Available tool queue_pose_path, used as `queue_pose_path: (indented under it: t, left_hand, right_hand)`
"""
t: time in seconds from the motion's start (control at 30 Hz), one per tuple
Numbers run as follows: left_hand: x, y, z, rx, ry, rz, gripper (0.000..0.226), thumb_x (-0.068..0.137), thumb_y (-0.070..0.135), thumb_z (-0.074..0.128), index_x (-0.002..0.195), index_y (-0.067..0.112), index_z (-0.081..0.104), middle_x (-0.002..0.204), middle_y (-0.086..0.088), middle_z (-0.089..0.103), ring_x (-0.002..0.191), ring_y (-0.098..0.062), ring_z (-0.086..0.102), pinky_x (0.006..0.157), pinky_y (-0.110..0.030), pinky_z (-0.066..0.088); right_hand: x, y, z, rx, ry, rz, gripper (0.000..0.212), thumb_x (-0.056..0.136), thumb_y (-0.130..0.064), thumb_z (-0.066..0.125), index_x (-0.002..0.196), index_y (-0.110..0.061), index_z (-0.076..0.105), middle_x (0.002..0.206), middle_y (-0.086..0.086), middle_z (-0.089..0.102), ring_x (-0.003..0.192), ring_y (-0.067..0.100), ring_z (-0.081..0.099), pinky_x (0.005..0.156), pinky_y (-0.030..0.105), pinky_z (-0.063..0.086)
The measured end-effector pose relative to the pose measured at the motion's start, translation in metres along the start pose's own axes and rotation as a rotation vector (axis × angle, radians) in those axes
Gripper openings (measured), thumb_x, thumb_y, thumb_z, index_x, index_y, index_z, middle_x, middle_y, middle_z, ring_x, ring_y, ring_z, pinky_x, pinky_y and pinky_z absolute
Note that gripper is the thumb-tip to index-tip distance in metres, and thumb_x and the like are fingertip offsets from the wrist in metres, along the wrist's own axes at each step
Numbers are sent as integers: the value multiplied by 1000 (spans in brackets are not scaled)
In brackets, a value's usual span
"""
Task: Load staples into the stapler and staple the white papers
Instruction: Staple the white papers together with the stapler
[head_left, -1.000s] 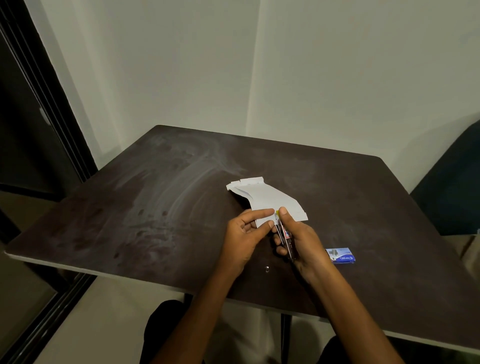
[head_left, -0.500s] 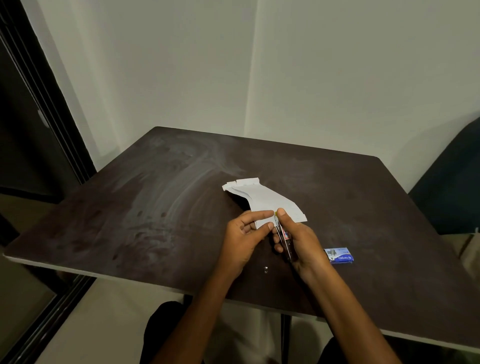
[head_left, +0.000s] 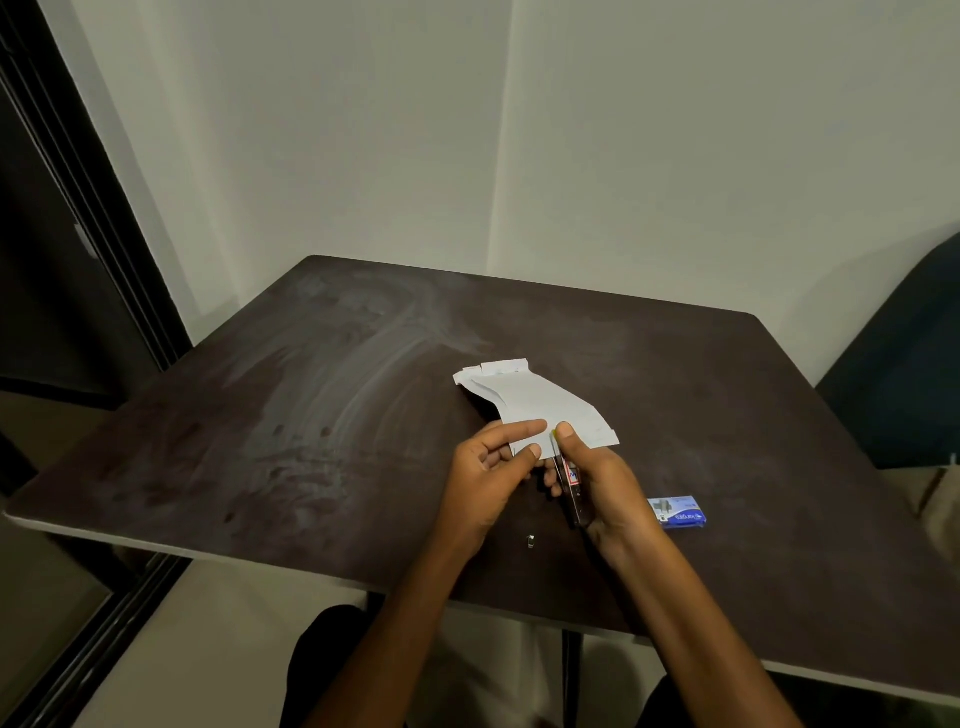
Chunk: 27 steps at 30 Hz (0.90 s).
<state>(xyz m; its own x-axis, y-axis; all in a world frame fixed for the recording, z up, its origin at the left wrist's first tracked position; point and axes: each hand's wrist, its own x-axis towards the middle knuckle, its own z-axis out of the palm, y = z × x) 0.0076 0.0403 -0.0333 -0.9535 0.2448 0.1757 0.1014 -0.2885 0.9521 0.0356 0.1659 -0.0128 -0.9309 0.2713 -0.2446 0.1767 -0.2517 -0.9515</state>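
Gripping the stapler, the right hand has its fingers wrapped round it and its thumb pressed on the front end, which sits over the near edge of the papers. The left hand pinches that same edge between thumb and forefinger. The papers lie fanned on the table, just beyond both hands. Right of the hands lies a blue staple box, closed, contents hidden. A small metal bit lies near the table's front edge.

bare forearms, no sleeves, dark trousers
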Motion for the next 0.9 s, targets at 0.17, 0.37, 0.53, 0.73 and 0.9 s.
queue_pose_path:
  t: [0.17,0.37,0.53,0.73,0.9]
  left_hand:
    - [0,0,1,16,-9,0,26,87,-5,60,108,6,70,114,-6,68,97,-17,69,76,-19,54]
    - [1,-3,1,5,-15,15,26,87,-6,60,109,3,69,115,-10,67,103,-24,68,86,-25,56]
    - [0,-3,1,-7,-25,19,27,87,-7,59,111,2,68,118,-12,66,106,-25,67,90,-29,55]
    - [1,-3,-1,-19,-5,-6,28,87,-6,58,111,5,69,116,-9,67,105,-28,67,92,-34,55]
    - [0,-2,-1,-24,-4,5,29,87,-6,58,111,6,69,117,-8,68,108,-25,66,94,-33,54]
  right_hand:
    - [2,1,-3,22,12,31,33,87,-35,63,77,-3,70,61,12,61,51,17,54,60,30,45]
    - [2,3,-1,16,53,34,35,87,-36,64,72,-4,69,59,12,59,48,17,53,59,30,45]
    - [2,-1,-2,11,17,46,32,88,-35,63,76,-5,68,59,9,59,48,15,53,57,28,46]
    - [1,0,-2,-74,-28,52,40,87,-45,60,76,-8,69,60,9,62,50,15,56,54,26,46]
    - [-1,-5,-5,-57,-108,52,42,88,-43,60,89,-2,67,64,10,59,48,15,51,49,26,42]
